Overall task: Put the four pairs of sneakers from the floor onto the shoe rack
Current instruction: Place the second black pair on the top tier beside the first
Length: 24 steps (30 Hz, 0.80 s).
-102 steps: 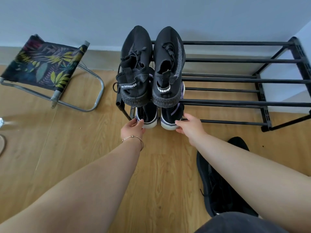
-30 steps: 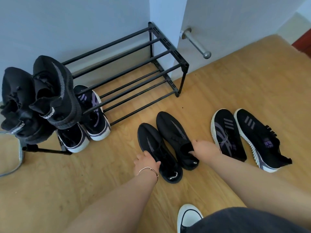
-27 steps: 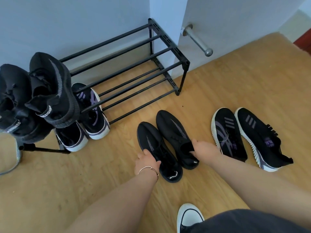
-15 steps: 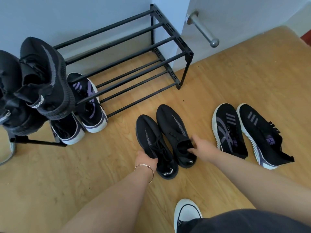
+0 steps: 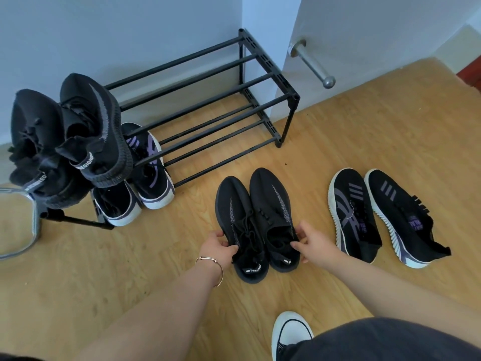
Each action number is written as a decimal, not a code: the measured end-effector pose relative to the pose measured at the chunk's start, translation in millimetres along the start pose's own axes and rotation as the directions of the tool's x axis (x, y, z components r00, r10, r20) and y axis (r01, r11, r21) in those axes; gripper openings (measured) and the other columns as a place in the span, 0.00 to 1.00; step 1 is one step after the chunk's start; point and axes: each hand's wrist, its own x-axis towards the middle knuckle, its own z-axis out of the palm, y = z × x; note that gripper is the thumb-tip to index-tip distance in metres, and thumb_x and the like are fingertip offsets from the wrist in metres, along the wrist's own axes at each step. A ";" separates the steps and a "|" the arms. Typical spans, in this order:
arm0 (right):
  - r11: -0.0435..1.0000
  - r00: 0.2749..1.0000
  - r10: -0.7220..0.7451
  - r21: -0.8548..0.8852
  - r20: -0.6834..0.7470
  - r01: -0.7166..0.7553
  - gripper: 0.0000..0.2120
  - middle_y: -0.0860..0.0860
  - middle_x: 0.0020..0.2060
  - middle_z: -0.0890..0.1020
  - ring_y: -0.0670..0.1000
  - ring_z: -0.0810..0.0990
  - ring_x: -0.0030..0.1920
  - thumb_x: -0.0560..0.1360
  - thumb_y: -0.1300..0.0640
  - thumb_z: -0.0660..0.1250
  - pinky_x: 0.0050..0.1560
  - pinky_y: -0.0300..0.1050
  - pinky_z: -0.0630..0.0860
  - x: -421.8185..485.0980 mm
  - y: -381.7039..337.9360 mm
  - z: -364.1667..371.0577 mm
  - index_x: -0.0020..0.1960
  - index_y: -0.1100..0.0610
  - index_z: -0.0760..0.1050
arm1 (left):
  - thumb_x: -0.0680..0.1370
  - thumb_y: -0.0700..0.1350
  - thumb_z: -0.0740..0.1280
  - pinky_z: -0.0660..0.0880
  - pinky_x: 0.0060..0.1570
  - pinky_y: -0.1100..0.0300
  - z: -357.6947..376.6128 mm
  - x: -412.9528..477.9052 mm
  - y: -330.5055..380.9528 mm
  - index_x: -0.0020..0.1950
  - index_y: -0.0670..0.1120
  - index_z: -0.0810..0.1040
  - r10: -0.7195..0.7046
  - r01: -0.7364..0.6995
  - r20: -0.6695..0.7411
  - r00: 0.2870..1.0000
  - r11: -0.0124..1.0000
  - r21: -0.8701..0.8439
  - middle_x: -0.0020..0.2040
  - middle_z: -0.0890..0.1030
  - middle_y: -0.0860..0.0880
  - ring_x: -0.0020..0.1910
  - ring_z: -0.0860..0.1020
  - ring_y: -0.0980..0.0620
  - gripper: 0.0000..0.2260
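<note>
A: Where's the black knit pair?
B: On the wood floor, in front of the shoe rack — L hand pinching the left shoe's collar, R hand pinching the right one's. Both soles look down on the floor.

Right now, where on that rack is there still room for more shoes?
The shoe rack is bare on both tiers from the purple-striped pair to its right end post. The left end is crowded: black knit sneakers sit directly above them.
</note>
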 end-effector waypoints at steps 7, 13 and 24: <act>0.998 0.997 -0.067 0.010 -0.027 0.067 0.07 0.47 0.50 0.79 0.53 0.84 0.43 0.80 0.59 0.66 0.41 0.49 0.85 -12.0 -13.8 -8.4 0.55 0.52 0.70 | 0.75 0.38 0.72 0.81 0.46 0.53 -17.5 -18.1 14.8 0.70 0.44 0.68 0.071 -0.071 -0.014 0.997 0.997 0.028 0.48 0.81 0.47 0.40 0.83 0.46 0.25; 0.991 0.989 -0.136 -0.025 -0.062 0.134 0.07 0.45 0.50 0.78 0.53 0.85 0.40 0.80 0.58 0.66 0.42 0.50 0.85 -27.3 -39.1 -27.5 0.55 0.52 0.69 | 0.74 0.39 0.73 0.81 0.40 0.56 -34.2 -37.7 38.9 0.70 0.45 0.69 0.129 -0.128 -0.056 0.990 0.991 0.028 0.50 0.82 0.47 0.44 0.84 0.45 0.26; 0.967 0.966 -0.234 -0.127 -0.112 0.220 0.07 0.48 0.54 0.79 0.52 0.84 0.38 0.80 0.57 0.66 0.41 0.50 0.83 -53.8 -85.8 -71.7 0.54 0.54 0.68 | 0.73 0.40 0.74 0.83 0.50 0.46 -57.3 -70.1 84.0 0.69 0.47 0.69 0.215 -0.217 -0.089 0.973 0.976 -0.014 0.48 0.83 0.48 0.45 0.84 0.45 0.26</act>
